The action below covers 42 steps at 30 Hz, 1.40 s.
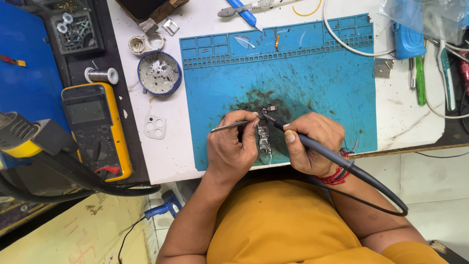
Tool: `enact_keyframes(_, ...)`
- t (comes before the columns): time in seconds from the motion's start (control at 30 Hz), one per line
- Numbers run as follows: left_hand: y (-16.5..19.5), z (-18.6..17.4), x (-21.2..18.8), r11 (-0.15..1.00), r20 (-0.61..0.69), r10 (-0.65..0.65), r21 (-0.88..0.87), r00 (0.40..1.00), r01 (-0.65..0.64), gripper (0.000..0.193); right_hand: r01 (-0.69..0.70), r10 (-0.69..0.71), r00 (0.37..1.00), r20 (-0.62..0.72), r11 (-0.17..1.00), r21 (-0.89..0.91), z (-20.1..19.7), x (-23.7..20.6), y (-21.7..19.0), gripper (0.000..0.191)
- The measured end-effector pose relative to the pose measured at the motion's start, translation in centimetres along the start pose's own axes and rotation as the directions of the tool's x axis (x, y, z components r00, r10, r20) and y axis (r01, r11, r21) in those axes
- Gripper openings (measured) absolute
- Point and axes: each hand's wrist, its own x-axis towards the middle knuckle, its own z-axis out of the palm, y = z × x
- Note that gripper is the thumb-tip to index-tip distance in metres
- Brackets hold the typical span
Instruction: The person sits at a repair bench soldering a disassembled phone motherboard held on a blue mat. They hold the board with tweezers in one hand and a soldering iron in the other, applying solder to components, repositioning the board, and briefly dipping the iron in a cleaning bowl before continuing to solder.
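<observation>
Only real screen here is the grey rectangular display [88,111] on the yellow multimeter [97,132], sitting left of the blue work mat [312,73]. Off the mat's top right corner there's a crumpled clear plastic bag [430,17]. Can't spot any labels or signs.

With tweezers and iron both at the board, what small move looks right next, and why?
Probably ease the soldering iron tip onto the joint at the top of the small circuit board, while the left hand steadies the part with the tweezers; both tips meet there.
</observation>
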Motion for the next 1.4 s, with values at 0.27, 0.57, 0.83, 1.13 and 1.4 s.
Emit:
enact_keyframes(0.27, 0.03, 0.03, -0.01, 1.000, -0.005, -0.003, -0.004, 1.000, 0.003, 0.017, -0.015, 0.015, 1.000, -0.006, 1.000, 0.016, 0.08, 0.00, -0.09, 0.005)
enact_keyframes(0.57, 0.18, -0.01, 0.05, 1.000, 0.000, -0.013, -0.006, 1.000, 0.013, 0.016, -0.020, 0.020, 1.000, -0.007, 0.999, 0.028, 0.00, 0.02, -0.05, 0.006)
enact_keyframes(0.83, 0.12, -0.01, 0.02, 0.998, -0.019, -0.045, -0.038, 0.999, 0.044, 0.016, -0.035, 0.036, 0.999, -0.037, 0.999, 0.032, -0.27, -0.38, 0.08, 0.010)
enact_keyframes(1.13, 0.04, -0.04, 0.00, 1.000, -0.009, -0.003, -0.017, 1.000, 0.003, 0.017, -0.046, 0.046, 0.999, -0.028, 0.999, 0.003, 0.03, -0.32, -0.08, 0.009)
enact_keyframes(1.4, -0.05, 0.00, -0.02, 1.000, -0.005, 0.004, -0.001, 1.000, -0.004, 0.017, -0.039, 0.039, 0.999, -0.037, 0.999, 0.011, 0.07, -0.28, 0.01, 0.010)
